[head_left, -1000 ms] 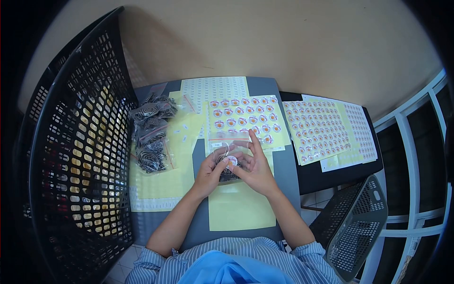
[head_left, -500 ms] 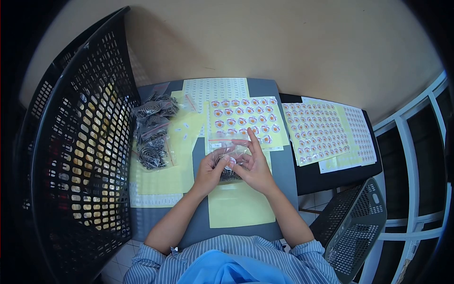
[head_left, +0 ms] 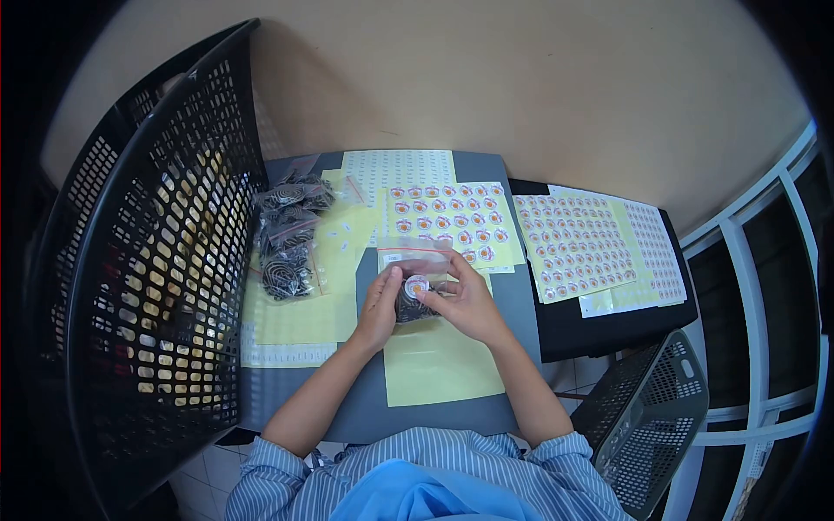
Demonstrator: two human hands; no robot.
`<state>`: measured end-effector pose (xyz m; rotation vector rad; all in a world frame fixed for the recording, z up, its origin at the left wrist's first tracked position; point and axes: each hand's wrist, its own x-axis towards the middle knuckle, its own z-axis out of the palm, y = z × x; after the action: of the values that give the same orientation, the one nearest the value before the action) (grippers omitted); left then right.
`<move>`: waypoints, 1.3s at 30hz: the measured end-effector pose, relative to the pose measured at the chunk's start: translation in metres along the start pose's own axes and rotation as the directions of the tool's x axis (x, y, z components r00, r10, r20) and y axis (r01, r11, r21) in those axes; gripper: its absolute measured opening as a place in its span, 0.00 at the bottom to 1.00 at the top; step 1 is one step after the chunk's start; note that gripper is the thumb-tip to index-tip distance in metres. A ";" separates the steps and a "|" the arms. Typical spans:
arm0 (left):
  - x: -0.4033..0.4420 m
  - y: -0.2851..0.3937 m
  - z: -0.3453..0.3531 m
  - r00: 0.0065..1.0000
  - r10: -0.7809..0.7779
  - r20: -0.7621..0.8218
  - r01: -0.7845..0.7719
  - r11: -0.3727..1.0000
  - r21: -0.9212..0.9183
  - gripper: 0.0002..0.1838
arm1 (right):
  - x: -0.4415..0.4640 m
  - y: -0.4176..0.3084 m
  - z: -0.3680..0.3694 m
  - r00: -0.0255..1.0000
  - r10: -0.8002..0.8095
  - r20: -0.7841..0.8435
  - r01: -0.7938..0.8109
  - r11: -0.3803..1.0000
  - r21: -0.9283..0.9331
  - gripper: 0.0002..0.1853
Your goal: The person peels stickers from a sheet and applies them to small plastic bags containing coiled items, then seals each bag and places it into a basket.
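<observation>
Beige wall (head_left: 478, 87) tops the frame; at centre, our left hand (head_left: 378, 308) and right hand (head_left: 469, 300) pinch the sides of a bag (head_left: 413, 268); we cannot read its round sticker (head_left: 417, 285) or small white label (head_left: 393, 258).

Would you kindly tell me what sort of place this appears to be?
Probably a small packing or labelling station: a round sticker sits on the held zip-lock bag, similar filled bags are piled to the left, and sheets of stickers lie on the grey table.

Left thumb (head_left: 395, 275) off the sticker (head_left: 417, 284)
</observation>
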<state>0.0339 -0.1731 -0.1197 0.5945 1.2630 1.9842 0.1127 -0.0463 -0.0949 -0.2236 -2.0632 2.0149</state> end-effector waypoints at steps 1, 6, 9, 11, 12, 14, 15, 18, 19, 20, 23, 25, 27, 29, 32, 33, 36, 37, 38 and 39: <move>-0.001 0.000 0.002 1.000 0.007 0.004 -0.007 1.000 0.001 0.19 | -0.002 -0.006 0.000 1.000 0.010 -0.029 -0.010 1.000 0.006 0.38; 0.003 0.002 -0.007 0.957 0.286 -0.058 -0.253 0.914 0.318 0.20 | -0.016 -0.036 -0.032 0.978 -0.121 -0.167 0.118 0.993 -0.027 0.32; 0.002 0.011 -0.009 0.881 0.449 -0.148 -0.342 0.821 0.456 0.20 | -0.059 -0.057 -0.083 0.821 -0.255 -0.510 0.228 0.967 -0.117 0.29; 0.002 0.017 -0.013 0.866 0.467 -0.178 -0.346 0.818 0.459 0.19 | -0.107 -0.048 -0.137 0.568 -0.364 -0.738 0.143 0.927 -0.347 0.26; 0.003 0.019 -0.018 0.820 0.545 -0.176 -0.393 0.759 0.520 0.18 | -0.137 -0.036 -0.168 0.398 -0.374 -0.838 0.108 0.926 -0.361 0.24; 0.005 0.028 -0.025 0.712 0.679 -0.177 -0.444 0.631 0.636 0.16 | -0.219 0.006 -0.235 0.126 -0.432 -0.893 -0.033 0.898 -0.439 0.23; 0.005 0.034 -0.028 0.707 0.684 -0.182 -0.444 0.629 0.639 0.16 | -0.258 0.023 -0.249 -0.045 -0.478 -0.877 -0.198 0.865 -0.461 0.22; 0.001 0.057 -0.038 0.450 0.890 -0.075 -0.382 0.268 0.884 0.19 | -0.389 0.108 -0.290 -0.330 -0.379 -0.865 -0.459 0.865 -0.204 0.24; 0.000 0.067 -0.043 0.450 0.890 -0.078 -0.380 0.270 0.885 0.19 | -0.429 0.137 -0.292 -0.270 -0.297 -0.916 -0.608 0.790 -0.077 0.25; 0.000 0.077 -0.050 0.449 0.893 -0.027 -0.246 0.153 0.957 0.20 | -0.455 0.153 -0.293 -0.229 -0.199 -0.953 -0.741 0.671 0.038 0.25; -0.006 0.081 -0.071 0.544 0.839 0.016 -0.006 -0.015 1.000 0.18 | -0.474 0.164 -0.296 -0.325 -0.187 -0.927 -0.756 0.641 0.135 0.25; -0.007 0.078 -0.081 0.621 0.784 -0.002 0.091 -0.070 0.993 0.16 | -0.478 0.166 -0.289 -0.415 -0.176 -0.893 -0.755 0.613 0.230 0.24; -0.006 0.076 -0.088 0.637 0.761 -0.121 0.123 0.054 0.991 0.10 | -0.478 0.171 -0.281 -0.502 -0.164 -0.849 -0.742 0.587 0.325 0.24; -0.004 0.079 -0.094 0.638 0.759 -0.128 0.148 0.043 0.988 0.08 | -0.475 0.174 -0.273 -0.581 -0.156 -0.799 -0.718 0.560 0.413 0.24; 0.001 0.088 -0.098 0.614 0.782 -0.104 0.081 0.068 0.994 0.04 | -0.466 0.175 -0.266 -0.680 -0.158 -0.716 -0.675 0.515 0.528 0.24; 0.000 0.094 -0.097 0.588 0.806 -0.067 -0.017 0.095 0.995 0.03 | -0.463 0.175 -0.265 -0.709 -0.161 -0.687 -0.659 0.499 0.563 0.24; -0.005 0.113 -0.081 0.485 0.875 0.003 -0.146 0.078 0.986 0.01 | -0.452 0.177 -0.262 -0.784 -0.174 -0.596 -0.601 0.449 0.661 0.24; -0.009 0.117 -0.075 0.438 0.899 0.020 -0.231 0.091 0.969 0.01 | -0.447 0.177 -0.264 -0.800 -0.182 -0.571 -0.587 0.431 0.685 0.24; -0.013 0.119 -0.070 0.419 0.908 -0.004 -0.272 0.130 0.954 0.01 | -0.456 0.182 -0.276 -0.673 -0.423 -0.607 -0.739 0.422 0.525 0.25; -0.014 0.116 -0.070 0.421 0.906 -0.039 -0.365 0.209 0.907 0.02 | -0.462 0.189 -0.288 -0.505 -0.635 -0.584 -0.863 0.364 0.351 0.26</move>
<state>-0.0423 -0.2571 -0.0439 1.2408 2.8322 2.2683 0.6245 0.1064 -0.3113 -2.2299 -0.8403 -0.5944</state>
